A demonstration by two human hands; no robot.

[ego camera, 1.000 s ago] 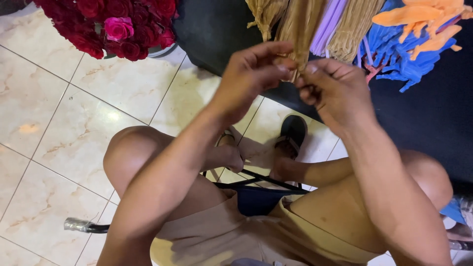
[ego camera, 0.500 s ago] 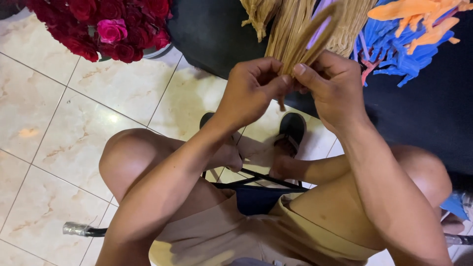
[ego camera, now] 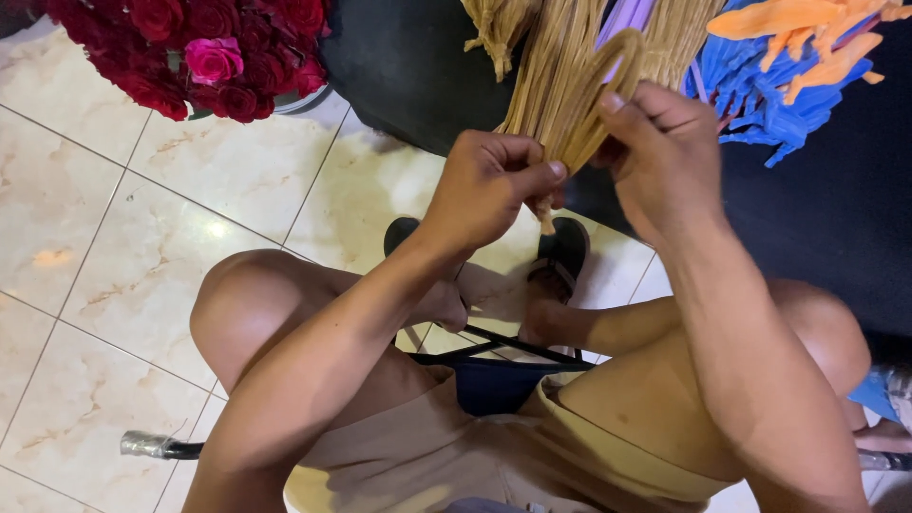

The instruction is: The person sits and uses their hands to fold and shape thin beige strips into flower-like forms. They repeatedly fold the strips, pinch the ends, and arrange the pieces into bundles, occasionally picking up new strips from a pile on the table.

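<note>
I am sitting over a pale tiled floor [ego camera: 142, 237], with a black cloth [ego camera: 817, 228] spreading across the top and right of my view. On the cloth one heap of blue strips [ego camera: 760, 95] is lying with a few orange strips [ego camera: 798, 28] on top, too tangled for me to count. One bunch of roses [ego camera: 190, 47] is standing at the upper left, mostly dark red with a single pink bloom among them. My two feet are resting in two black sandals [ego camera: 568, 249] just under my hands.

Several bundles of tan straw strands [ego camera: 560, 76] are hanging down from the top edge; I cannot tell exactly how many. I am working one of them in front of the cloth, above my knees.

My left hand [ego camera: 489, 185] is curling shut, thumb and fingers pinching the lower end of the strands, forearm rising from the lower left. My right hand [ego camera: 665, 152] is closing around the upper part, bending it into one loop [ego camera: 608, 71] above my fingertips, wrist cocked and forearm coming up from the lower right.
</note>
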